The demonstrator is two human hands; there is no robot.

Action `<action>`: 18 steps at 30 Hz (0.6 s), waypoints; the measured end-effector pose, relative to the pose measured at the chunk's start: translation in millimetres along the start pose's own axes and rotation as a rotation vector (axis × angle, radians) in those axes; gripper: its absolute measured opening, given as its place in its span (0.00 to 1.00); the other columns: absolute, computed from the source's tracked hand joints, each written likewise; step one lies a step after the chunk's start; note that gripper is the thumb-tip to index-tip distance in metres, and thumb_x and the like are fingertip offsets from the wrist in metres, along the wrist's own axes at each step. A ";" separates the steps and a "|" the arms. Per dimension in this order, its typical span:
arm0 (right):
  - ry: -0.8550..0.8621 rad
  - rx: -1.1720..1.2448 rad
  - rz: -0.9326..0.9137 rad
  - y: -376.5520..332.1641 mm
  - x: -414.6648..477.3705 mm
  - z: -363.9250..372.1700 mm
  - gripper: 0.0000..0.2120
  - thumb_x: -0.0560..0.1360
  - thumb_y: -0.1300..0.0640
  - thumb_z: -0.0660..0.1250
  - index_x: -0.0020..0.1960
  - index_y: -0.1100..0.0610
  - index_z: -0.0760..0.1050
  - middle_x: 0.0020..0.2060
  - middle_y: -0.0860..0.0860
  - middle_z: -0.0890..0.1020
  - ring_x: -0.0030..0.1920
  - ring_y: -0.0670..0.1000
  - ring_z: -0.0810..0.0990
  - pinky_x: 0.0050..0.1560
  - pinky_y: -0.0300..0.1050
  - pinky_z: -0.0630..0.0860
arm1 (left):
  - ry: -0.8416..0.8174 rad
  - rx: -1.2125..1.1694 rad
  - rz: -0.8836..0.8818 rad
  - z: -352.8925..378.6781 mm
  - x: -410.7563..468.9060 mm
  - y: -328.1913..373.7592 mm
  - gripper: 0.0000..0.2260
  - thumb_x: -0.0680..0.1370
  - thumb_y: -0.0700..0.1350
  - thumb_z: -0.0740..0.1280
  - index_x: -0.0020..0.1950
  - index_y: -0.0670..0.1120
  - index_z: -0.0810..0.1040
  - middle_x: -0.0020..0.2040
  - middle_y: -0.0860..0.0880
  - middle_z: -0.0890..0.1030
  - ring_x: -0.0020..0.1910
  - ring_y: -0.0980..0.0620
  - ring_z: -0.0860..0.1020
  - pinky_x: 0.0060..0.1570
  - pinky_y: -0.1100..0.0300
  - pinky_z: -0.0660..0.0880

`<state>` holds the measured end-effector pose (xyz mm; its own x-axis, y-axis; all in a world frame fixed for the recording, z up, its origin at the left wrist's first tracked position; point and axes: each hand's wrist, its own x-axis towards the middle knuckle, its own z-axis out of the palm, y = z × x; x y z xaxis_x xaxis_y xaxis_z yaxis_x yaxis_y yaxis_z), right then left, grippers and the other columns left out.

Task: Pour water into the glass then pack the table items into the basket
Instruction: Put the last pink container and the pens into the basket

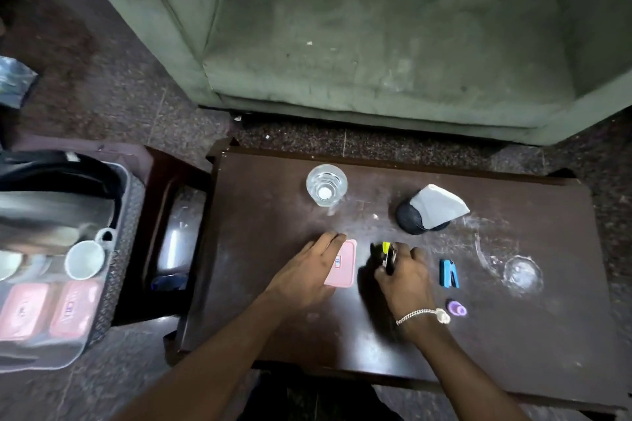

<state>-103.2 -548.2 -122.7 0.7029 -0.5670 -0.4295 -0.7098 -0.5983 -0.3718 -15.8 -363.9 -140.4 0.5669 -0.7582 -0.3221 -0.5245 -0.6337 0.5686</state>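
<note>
On the dark wooden table (pixel 273 318) a clear glass (pixel 326 184) with water stands at the back. My left hand (pixel 307 270) lies on a pink lidded box (pixel 343 263), fingers spread over its left side. My right hand (pixel 403 273) is closed around a small dark tool with a yellow-green tip (pixel 386 249). A blue stapler (pixel 448 273) and a small purple cap (pixel 457 308) lie right of that hand. The grey basket (pixel 113 284) stands at the left, off the table, with a white cup (pixel 84 259) and two pink boxes (pixel 48 309) in it.
A black round object with a grey-white cloth (pixel 432 208) on it sits at the table's back right. A clear glass lid or dish (pixel 521 275) lies at the right. A green sofa (pixel 376 44) stands beyond the table. A dark side table (pixel 178 236) is between basket and table.
</note>
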 end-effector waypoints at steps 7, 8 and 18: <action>-0.073 0.164 -0.196 -126.8 -50.0 6.4 0.21 0.69 0.57 0.73 0.62 0.54 0.76 0.52 0.55 0.75 0.50 0.61 0.79 0.51 0.50 0.77 | 0.144 -0.021 -0.077 -91.8 -97.1 -48.3 0.41 0.72 0.47 0.73 0.82 0.49 0.57 0.79 0.52 0.60 0.75 0.49 0.67 0.72 0.60 0.65; -0.092 0.175 -0.234 -152.4 -60.7 13.0 0.22 0.69 0.57 0.73 0.62 0.54 0.76 0.53 0.54 0.75 0.51 0.59 0.79 0.51 0.49 0.76 | 0.172 -0.031 -0.103 -108.0 -118.5 -60.1 0.41 0.72 0.47 0.72 0.82 0.49 0.57 0.79 0.53 0.60 0.75 0.49 0.67 0.71 0.60 0.65; -0.300 0.289 -0.435 -322.5 -148.0 82.3 0.20 0.69 0.55 0.72 0.61 0.52 0.75 0.55 0.53 0.75 0.54 0.59 0.78 0.55 0.53 0.76 | 0.246 0.043 -0.371 -196.3 -289.3 -178.6 0.46 0.68 0.44 0.77 0.81 0.51 0.57 0.80 0.54 0.59 0.75 0.53 0.66 0.66 0.70 0.63</action>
<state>17.8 -224.7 -6.9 0.9179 -0.0947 -0.3853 -0.3729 -0.5377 -0.7562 38.6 -1.3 -0.2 0.8530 -0.4230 -0.3056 -0.2805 -0.8655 0.4150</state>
